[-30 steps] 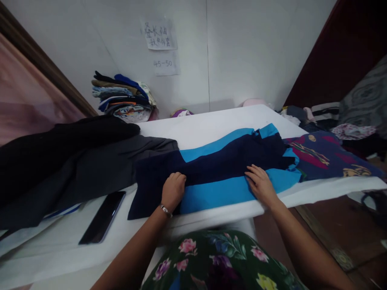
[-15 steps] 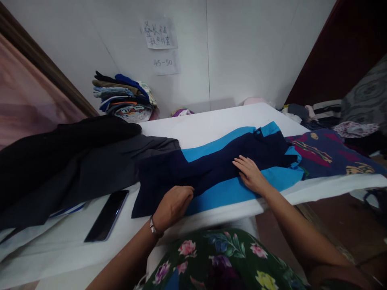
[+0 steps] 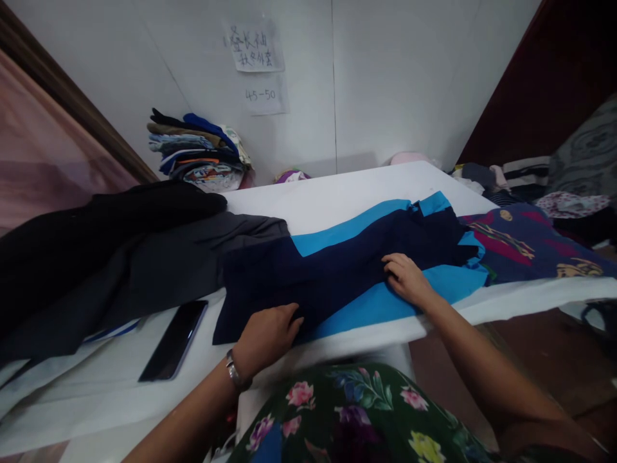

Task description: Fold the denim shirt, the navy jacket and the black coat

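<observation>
Right of the phone [image 3: 174, 341], near the tabletop's [image 3: 328, 200] front edge, with left hand [image 3: 267, 333] on the navy-and-blue garment [image 3: 337, 276] lying along that edge, fingers parted, any pinch impossible to tell; then with right hand [image 3: 407, 281] farther along it, fingers curled, grip likewise unclear; probably straightening the cloth; calls for light, even smoothing

A navy and bright-blue garment [image 3: 337, 273] lies flattened along the white table [image 3: 332, 199], its right end rumpled
</observation>
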The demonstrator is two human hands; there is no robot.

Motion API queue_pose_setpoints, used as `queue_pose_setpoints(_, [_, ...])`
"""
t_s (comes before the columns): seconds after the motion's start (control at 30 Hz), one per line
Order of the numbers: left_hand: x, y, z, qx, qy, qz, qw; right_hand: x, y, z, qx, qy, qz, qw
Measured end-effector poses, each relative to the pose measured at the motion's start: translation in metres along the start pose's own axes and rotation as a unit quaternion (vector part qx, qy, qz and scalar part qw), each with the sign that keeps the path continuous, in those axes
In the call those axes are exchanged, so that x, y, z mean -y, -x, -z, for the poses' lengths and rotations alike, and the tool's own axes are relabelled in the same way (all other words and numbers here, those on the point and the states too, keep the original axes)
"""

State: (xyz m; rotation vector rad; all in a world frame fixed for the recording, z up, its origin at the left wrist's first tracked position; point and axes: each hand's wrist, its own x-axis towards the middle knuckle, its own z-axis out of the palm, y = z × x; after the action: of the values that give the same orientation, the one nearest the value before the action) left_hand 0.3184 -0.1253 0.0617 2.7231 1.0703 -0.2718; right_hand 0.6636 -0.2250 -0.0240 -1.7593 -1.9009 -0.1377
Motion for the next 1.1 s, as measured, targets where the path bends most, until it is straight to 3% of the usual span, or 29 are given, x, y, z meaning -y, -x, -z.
queue_pose_setpoints(0.17, [-0.003, 0.003, 0.008, 0.079, -0.009, -0.041, 0.996, 0.000, -0.015, 0.014, 0.095, -0.048, 0.051, 0.993])
queue_pose_setpoints(0.4, [0.000, 0.005, 0.021, 0.062, 0.077, -0.087, 0.991, -0.001, -0.035, 0.023, 0.201, -0.021, 0.080, 0.976])
queue_pose_setpoints(0.6, [0.004, 0.015, 0.034, 0.021, 0.075, -0.022, 0.997, 0.002, -0.051, 0.033, 0.219, 0.004, 0.086, 0.972])
queue_pose_setpoints(0.73, [0.017, 0.017, 0.056, 0.023, 0.115, -0.027, 0.993, -0.006, -0.057, 0.042, 0.150, -0.068, 0.038, 0.986])
queue_pose_setpoints(0.83, [0.038, -0.010, 0.071, -0.043, 0.162, -0.007, 0.986, -0.015, -0.066, 0.038, 0.082, -0.075, -0.060, 0.992])
queue_pose_setpoints(0.93, [0.067, -0.062, 0.067, -0.128, 0.166, 0.024, 0.978, -0.024, -0.079, 0.017, 0.028, -0.014, -0.112, 0.993])
queue_pose_setpoints(1.0, [0.085, -0.098, 0.051, -0.105, 0.173, 0.061, 0.977, -0.031, -0.086, -0.003, 0.018, 0.011, -0.125, 0.992])
queue_pose_setpoints(1.1, [0.103, -0.131, 0.024, -0.010, 0.194, 0.079, 0.978, -0.040, -0.087, -0.024, 0.021, -0.021, -0.145, 0.989])
